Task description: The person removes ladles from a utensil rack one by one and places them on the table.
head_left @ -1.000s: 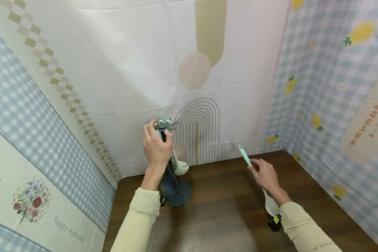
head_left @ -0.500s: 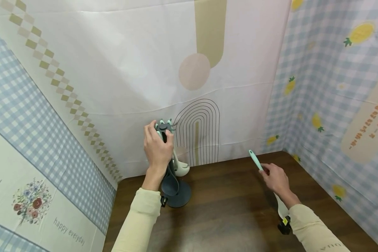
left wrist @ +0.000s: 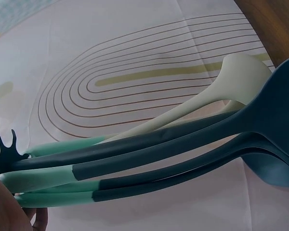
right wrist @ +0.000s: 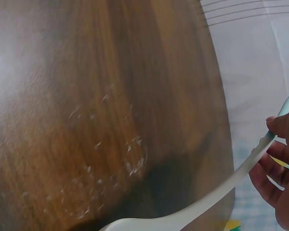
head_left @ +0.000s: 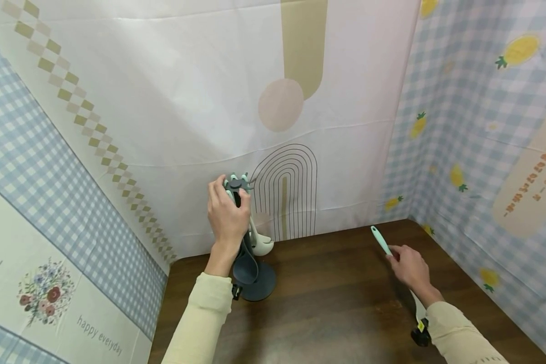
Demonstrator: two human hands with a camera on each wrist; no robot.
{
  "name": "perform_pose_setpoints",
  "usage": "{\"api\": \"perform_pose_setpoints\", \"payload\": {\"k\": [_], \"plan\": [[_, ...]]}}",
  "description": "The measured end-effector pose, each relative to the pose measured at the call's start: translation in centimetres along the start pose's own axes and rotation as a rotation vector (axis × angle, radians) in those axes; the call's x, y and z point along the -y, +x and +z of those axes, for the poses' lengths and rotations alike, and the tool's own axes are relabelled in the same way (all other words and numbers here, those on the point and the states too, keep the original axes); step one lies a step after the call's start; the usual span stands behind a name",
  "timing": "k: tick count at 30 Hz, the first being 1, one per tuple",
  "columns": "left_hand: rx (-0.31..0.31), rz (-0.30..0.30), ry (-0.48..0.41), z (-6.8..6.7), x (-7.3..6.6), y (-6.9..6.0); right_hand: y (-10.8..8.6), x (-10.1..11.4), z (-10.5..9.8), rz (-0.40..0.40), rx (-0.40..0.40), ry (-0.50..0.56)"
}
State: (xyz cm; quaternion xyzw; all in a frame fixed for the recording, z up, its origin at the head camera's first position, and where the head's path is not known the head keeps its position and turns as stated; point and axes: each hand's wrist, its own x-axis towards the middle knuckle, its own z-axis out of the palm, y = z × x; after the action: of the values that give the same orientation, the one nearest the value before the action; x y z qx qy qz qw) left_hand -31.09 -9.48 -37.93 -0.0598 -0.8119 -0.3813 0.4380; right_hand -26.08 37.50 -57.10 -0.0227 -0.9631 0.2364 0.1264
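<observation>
White cloth point(head_left: 186, 101) hangs behind a dark wooden table point(head_left: 318, 303), with a line-drawn arch point(head_left: 296, 202) printed on it just right of the utensil stand point(head_left: 262, 283). Farther right of the stand, a blue-checked cloth point(head_left: 459, 126) carries yellow fruit motifs; well to its left, a printed bouquet point(head_left: 47, 290) sits above the words "happy everyday".

Near the back edge of the table, the stand rises from a round, dark base. Its top belongs to the left hand point(head_left: 229, 217), whose thumb and fingers are curled round it below the hooks (whether they also press the mint handles point(left wrist: 43, 178) hanging there, I cannot tell). A dark blue spoon point(head_left: 245, 268) hangs on the near side of the stand, over its base, and a cream utensil point(head_left: 262, 246) hangs on its right side.

Well to the right of the stand, the right hand point(head_left: 410, 265) pinches a pale spoon point(right wrist: 209, 201) by its mint handle, thumb and fingers closed on it. That handle's tip points away from the person, and the pale end runs back under the wrist, beside a small black camera point(head_left: 420, 332).
</observation>
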Motion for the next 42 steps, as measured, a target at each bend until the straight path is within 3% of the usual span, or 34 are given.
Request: {"api": "perform_pose_setpoints", "payload": {"k": [16,30,42], "plan": [[-0.013,0.016,0.005,-0.1,0.1,0.1,-1.1,-3.8,-0.1,0.055,0.053,-0.043],[-0.032,0.028,-0.004,0.1,0.3,0.1,-1.6,-6.1,-0.1,0.096,0.166,-0.087],[-0.009,0.016,0.011,0.0,0.3,0.1,-2.1,-7.2,0.2,0.119,0.197,-0.116]]}}
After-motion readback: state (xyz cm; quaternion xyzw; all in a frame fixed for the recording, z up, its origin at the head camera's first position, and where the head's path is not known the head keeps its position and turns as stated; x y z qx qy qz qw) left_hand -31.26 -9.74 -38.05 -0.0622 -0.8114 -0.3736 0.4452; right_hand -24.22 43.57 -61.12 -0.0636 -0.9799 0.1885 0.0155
